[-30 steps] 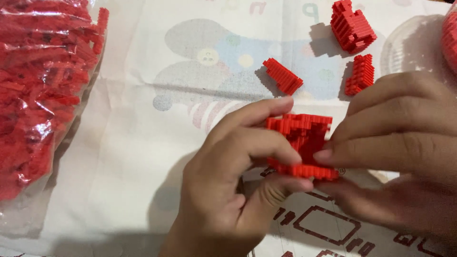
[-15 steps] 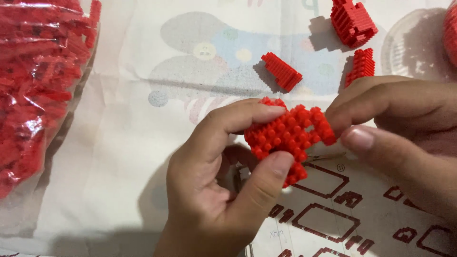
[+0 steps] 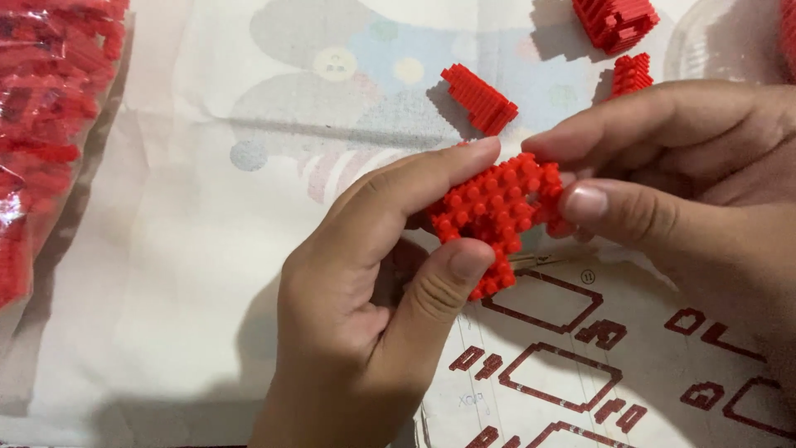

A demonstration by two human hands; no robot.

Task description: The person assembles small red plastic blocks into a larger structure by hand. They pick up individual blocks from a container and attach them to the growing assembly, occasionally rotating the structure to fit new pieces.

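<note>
A small red assembly of tiny studded blocks [image 3: 496, 211] is held above the table, its studded face turned up toward me. My left hand [image 3: 373, 307] pinches its left side between thumb and forefinger. From the right, my right hand [image 3: 688, 199] grips its right edge with thumb and fingertips. Both hands touch the same piece.
Three other red block pieces lie beyond the hands: one [image 3: 481, 99] in the middle, a small one [image 3: 630, 75] and a larger one [image 3: 615, 21] at the top right. A clear bag of loose red blocks [image 3: 50, 124] fills the left edge. A printed instruction sheet [image 3: 613, 365] lies below the hands.
The red assembly has been turned from its side so its studded face points up. Both hands shifted their fingers around it and stayed in the same place.
</note>
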